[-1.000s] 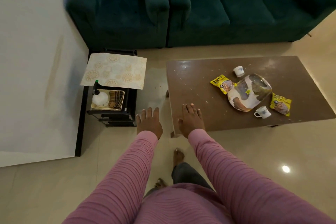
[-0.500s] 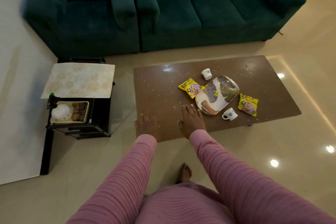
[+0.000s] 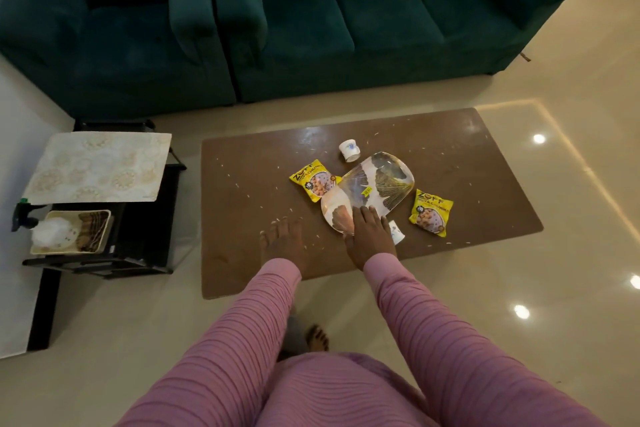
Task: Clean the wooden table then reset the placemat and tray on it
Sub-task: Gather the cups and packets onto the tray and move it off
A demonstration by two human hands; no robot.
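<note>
Change: left hand (image 3: 282,243), fingers straight, is now over the bench (image 3: 242,236), past its near edge; right hand (image 3: 370,236), also flat, now reaches the tray's (image 3: 379,180) near end.
Bench: white crumbs (image 3: 237,185); tray mid-bench, yellow packet (image 3: 313,180) at its left.
Room: placemat (image 3: 98,166) on the black rack (image 3: 145,246) at left; green sofa (image 3: 346,21) behind.

Green sofa (image 3: 346,24) sits behind left snack packet (image 3: 313,180), right snack packet (image 3: 430,212), cup (image 3: 349,150).

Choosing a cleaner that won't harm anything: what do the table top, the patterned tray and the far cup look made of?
Table: brown wood or wood laminate, semi-gloss; light glints off it near the far edge. Tray: glossy, leaf-printed, with gold-looking lines; glazed ceramic or melamine, cannot tell which. Far cup: white with a blue motif, smooth; probably glazed ceramic.
</note>
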